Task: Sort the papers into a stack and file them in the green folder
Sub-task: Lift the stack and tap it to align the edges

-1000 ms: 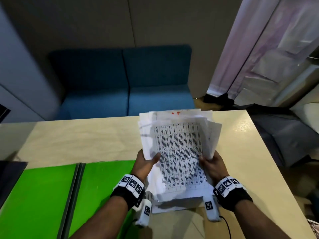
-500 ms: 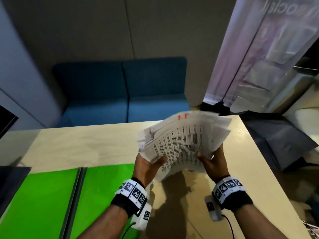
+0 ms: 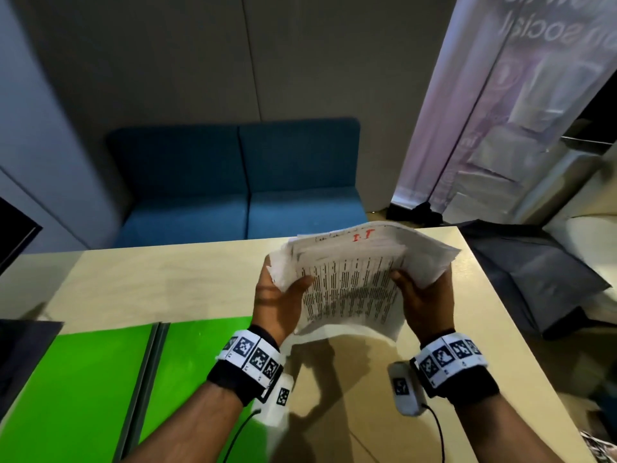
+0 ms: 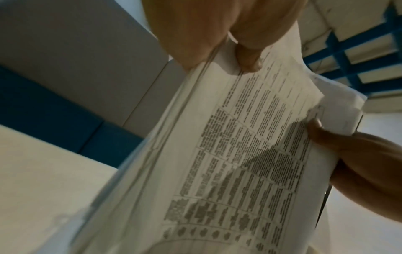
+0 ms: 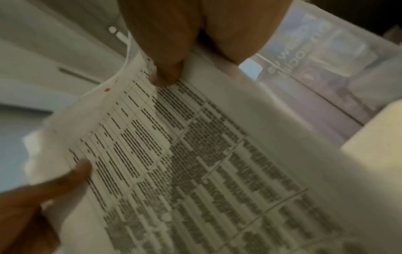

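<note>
A loose stack of white papers (image 3: 354,282) with printed tables hangs in the air above the wooden table (image 3: 150,289), its far edge curling away from me. My left hand (image 3: 280,295) grips its left edge, thumb on top (image 4: 248,58). My right hand (image 3: 420,295) grips the right edge, thumb pressed on the top sheet (image 5: 167,75). The sheets' edges are uneven and fanned. The green folder (image 3: 83,389) lies open and flat on the table at the lower left, beside my left forearm.
A blue sofa (image 3: 240,182) stands beyond the table's far edge. A pale banner (image 3: 494,105) hangs at the right, with a dark bag (image 3: 527,272) on the floor past the table's right edge. A dark object (image 3: 20,355) overlaps the folder's left side.
Both hands have lifted the stack off the table and tipped it so its far edge curls away. The head view has risen slightly.
</note>
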Motion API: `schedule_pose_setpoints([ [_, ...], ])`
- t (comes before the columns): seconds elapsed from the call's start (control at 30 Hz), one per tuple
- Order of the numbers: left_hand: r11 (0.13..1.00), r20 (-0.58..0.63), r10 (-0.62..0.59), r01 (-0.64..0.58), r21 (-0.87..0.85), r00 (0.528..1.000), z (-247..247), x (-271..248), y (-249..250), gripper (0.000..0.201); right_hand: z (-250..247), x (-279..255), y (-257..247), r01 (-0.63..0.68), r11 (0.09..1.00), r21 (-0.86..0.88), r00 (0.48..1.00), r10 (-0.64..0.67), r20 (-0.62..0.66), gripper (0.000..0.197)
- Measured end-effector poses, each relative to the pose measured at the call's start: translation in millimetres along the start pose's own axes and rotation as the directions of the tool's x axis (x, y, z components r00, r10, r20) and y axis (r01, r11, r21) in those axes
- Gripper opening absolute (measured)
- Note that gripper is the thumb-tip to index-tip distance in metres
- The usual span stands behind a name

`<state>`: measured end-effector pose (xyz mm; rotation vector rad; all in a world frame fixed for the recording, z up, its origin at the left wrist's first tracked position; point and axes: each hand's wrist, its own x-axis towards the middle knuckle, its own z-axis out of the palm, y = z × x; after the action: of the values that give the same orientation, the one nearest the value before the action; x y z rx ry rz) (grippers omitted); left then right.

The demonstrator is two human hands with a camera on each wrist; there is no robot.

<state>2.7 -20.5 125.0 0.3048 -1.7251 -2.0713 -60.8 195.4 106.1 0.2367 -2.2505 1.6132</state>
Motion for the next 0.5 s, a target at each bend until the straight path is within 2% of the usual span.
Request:
schedule_pose_setpoints([
  [0.1, 0.999, 0.078, 0.039, -0.041, 0.028, 0.996, -10, 0, -10, 0.077, -10, 1, 6, -0.032, 0.999, -0.010, 0.997, 0.032, 0.075, 0.069],
  [0.17, 0.989, 0.112, 0.049, -0.064, 0.134, 0.993, -14, -3, -20, 0.097, -11, -2, 9, -0.039, 0.994, 0.104, 0.991, 0.025, 0.133, 0.081],
  [0.23, 0.950, 0.145, 0.135, -0.170, 0.261, 0.980, -15, -3, -22, 0.108, -9, -5, 16, -0.025, 0.988, 0.153, 0.995, 0.010, 0.099, 0.095],
  [0.33, 0.827, 0.222, 0.327, -0.392, 0.403, 0.919, -17, 6, -16, 0.094, -9, -4, 13, 0.144, 0.988, 0.053, 0.989, -0.145, 0.028, 0.105],
  [0.4, 0.699, 0.279, 0.446, -0.526, 0.484, 0.850, -16, 12, -8, 0.082, -12, 1, 8, 0.260, 0.966, 0.001, 0.965, -0.259, 0.038, 0.094],
  [0.5, 0.601, 0.361, 0.499, -0.615, 0.511, 0.787, -14, 19, 4, 0.054, -13, 10, 4, 0.388, 0.913, -0.130, 0.920, -0.374, 0.116, 0.086],
])
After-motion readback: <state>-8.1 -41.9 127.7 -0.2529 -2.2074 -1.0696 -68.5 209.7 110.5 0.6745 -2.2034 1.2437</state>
